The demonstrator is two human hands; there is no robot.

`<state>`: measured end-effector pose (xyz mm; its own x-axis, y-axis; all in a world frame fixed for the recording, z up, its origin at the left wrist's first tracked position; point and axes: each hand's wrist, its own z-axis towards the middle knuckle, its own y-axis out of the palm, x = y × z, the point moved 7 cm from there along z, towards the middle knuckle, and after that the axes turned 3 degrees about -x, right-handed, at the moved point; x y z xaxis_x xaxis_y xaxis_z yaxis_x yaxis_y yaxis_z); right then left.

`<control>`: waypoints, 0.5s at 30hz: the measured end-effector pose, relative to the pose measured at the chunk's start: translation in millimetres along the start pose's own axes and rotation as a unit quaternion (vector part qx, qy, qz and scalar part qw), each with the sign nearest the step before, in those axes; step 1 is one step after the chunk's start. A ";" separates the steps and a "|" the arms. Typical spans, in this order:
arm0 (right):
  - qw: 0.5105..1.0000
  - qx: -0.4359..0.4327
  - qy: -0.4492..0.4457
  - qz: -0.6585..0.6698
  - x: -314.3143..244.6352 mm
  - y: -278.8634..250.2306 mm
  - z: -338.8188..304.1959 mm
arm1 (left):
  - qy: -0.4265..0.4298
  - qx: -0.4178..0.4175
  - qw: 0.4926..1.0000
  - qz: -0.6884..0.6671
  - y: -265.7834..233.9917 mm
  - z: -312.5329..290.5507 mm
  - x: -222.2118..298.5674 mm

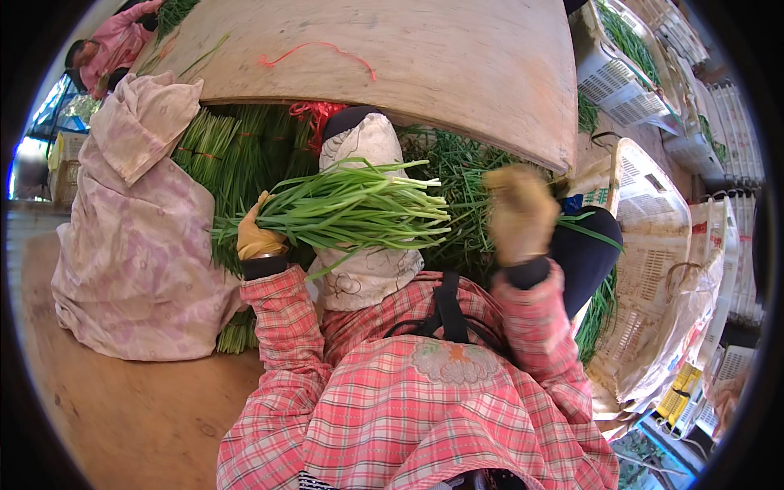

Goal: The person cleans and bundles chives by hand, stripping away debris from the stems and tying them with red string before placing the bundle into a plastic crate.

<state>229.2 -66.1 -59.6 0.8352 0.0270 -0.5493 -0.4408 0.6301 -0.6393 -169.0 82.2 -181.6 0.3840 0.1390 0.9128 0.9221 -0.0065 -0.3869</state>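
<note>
Head view: red plaid shirt (400, 400), grey patch on the front, black strap (450, 306) above. Left hand (260, 234), closed firmly round the leafy end of a green bunch (359, 212); bunch held across the lap, pale stem ends pointing right. White cloth (363, 147), wrapped over one leg, partly hidden behind the bunch. Right hand (521, 211), raised, blurred, to the right of the stem ends and apart from them; cannot tell how far open, or whether holding anything. Dark knee (590, 255), beside the right wrist. Loose greens (461, 171), heaped between white cloth and right hand. Floral cloth (135, 253), pale, draped in folds at left. Tied bundles (208, 151), green, upper part just beside the floral cloth. Red string (317, 118), tangled, near the counter edge. Lined crate (649, 204), white, at right. Counter (449, 69), wooden, with a thin red cord (318, 47) lying loose on top. Farther crate (625, 94), white, filled with greens. Person (114, 41) in pink, far left, beyond the counter.
</note>
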 end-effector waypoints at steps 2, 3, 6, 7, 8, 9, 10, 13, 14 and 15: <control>0.978 -0.018 0.200 -0.059 67.4 -38.7 -2.1 | 0.003 0.011 0.997 0.076 6.7 -10.0 21.1; 0.975 -0.086 0.179 -0.098 70.0 -46.9 -2.8 | 0.005 0.014 0.993 0.117 8.3 -14.6 28.6; 0.983 -0.159 0.039 -0.086 40.7 -35.0 -16.9 | 0.040 -0.012 0.998 0.053 9.6 -9.4 8.4; 0.984 -0.163 0.069 -0.013 26.6 -28.4 -17.7 | 0.049 -0.010 0.998 0.043 9.4 -6.9 7.7; 0.988 -0.125 0.035 0.080 6.7 -22.8 -18.1 | 0.057 -0.011 0.998 0.034 10.1 -6.6 13.4; 0.991 -0.098 -0.040 0.086 -19.4 -13.6 -14.0 | 0.064 -0.006 0.997 0.030 7.5 -9.8 21.1; 0.984 -0.151 -0.009 0.095 -44.6 -3.1 -8.1 | 0.062 -0.009 0.995 0.081 9.4 -15.7 37.0; 0.965 -0.206 -0.158 0.033 -99.9 40.3 17.3 | 0.018 0.006 0.993 -0.113 3.0 -9.6 18.7; 0.957 -0.220 -0.188 0.006 -101.8 57.2 12.7 | -0.003 -0.004 0.966 -0.260 1.9 0.1 -1.5; 0.947 -0.235 -0.219 -0.022 -106.1 69.6 9.7 | 0.006 -0.006 0.964 -0.264 2.7 4.5 -8.3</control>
<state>113.1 -17.6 -40.6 0.8667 0.3935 -0.3065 -0.4145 0.2265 -0.8814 -169.9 85.5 -190.8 -0.1397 0.1141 0.9836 0.9896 0.0497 0.1348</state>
